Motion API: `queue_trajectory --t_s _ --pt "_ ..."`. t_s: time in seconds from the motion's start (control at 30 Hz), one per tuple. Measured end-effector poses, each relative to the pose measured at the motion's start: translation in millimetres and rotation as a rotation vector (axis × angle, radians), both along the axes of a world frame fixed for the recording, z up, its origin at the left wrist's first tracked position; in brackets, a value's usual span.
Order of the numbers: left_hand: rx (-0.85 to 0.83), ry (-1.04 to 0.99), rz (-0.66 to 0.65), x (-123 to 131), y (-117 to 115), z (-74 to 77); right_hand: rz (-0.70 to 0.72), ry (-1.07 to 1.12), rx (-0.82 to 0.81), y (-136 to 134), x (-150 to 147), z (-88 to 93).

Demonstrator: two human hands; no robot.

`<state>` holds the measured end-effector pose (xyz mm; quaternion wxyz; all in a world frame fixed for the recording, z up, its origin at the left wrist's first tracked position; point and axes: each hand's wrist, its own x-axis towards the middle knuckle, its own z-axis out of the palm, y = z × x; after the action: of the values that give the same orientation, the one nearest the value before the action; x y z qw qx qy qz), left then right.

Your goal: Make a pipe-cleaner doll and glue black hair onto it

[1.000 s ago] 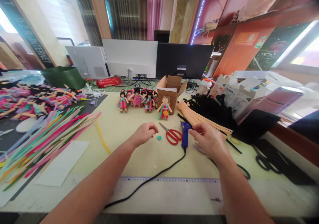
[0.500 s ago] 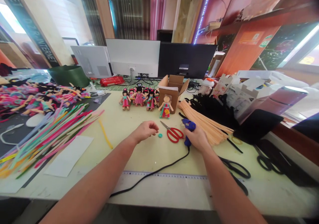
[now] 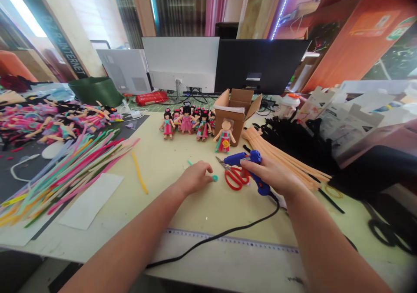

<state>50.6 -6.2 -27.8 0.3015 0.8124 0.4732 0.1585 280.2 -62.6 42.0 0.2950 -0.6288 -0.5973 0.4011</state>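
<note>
At twelve o'clock, a doll (image 3: 224,140) stands before an open carton (image 3: 240,120); red-handled scissors (image 3: 226,178) lie partly beneath the glue gun (image 3: 237,158). The right hand (image 3: 275,173) clamps this gun, pointing toward nine. At the left hand's (image 3: 196,178) three o'clock sits a teal coil (image 3: 215,178); whether curled fingers (image 3: 205,167) pinch it, I cannot tell.
</note>
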Motion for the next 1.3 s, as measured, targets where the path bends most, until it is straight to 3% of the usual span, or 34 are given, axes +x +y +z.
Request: queue_trajectory --t_s 0.1,0.37,0.63,1.3 --pt "0.078 0.071 -0.046 2 -1 -5.0 0.078 -0.028 -0.023 0 1 -2.3" --pt "0.082 0.139 -0.079 9 2 -10.3 0.074 -0.065 -0.158 -8 -1 -7.1" --pt "0.11 0.152 -0.093 12 0 -11.2 0.073 -0.192 -0.142 -6 -4 -7.6" --pt "0.127 0.151 -0.099 12 -2 -9.2 0.064 -0.23 -0.151 0 -14 -13.8"
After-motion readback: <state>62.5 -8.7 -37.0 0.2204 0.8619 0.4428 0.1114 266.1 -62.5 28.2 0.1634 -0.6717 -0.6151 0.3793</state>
